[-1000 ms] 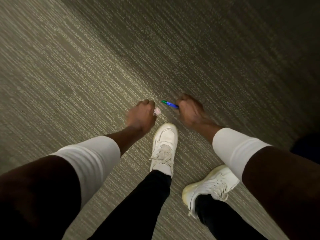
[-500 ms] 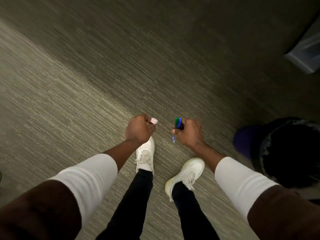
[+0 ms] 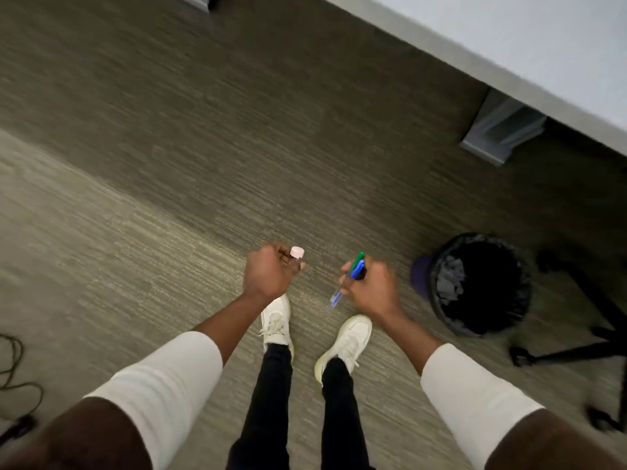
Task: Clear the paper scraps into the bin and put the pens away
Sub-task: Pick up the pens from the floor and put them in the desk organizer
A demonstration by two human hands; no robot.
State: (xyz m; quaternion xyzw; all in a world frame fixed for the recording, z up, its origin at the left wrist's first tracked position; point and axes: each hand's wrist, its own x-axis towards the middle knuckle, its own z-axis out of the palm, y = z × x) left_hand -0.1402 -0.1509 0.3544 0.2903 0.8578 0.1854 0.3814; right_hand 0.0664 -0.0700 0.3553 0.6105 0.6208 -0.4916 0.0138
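My right hand point(image 3: 371, 290) is closed around a bundle of pens point(image 3: 349, 276) with blue, green and black caps, their tips pointing down to the left. A small object with a pale pink cap point(image 3: 296, 253) is gripped in my left hand point(image 3: 271, 274), sticking out above the fist. To the right on the carpet stands a round bin point(image 3: 441, 301) with a black liner, and paper scraps point(image 3: 449, 283) lie inside it. Both hands hang above my white shoes, left of the bin.
A white table point(image 3: 529, 45) runs along the upper right, with a grey table foot point(image 3: 502, 130) on the carpet under it. Black tripod legs point(image 3: 576, 354) stand right of the bin. A dark cable point(image 3: 17, 374) lies at the left edge.
The view has lifted and swung right, bringing the bin, the table and the tripod into sight. Both hands rose from near the floor and keep hold of the same things.
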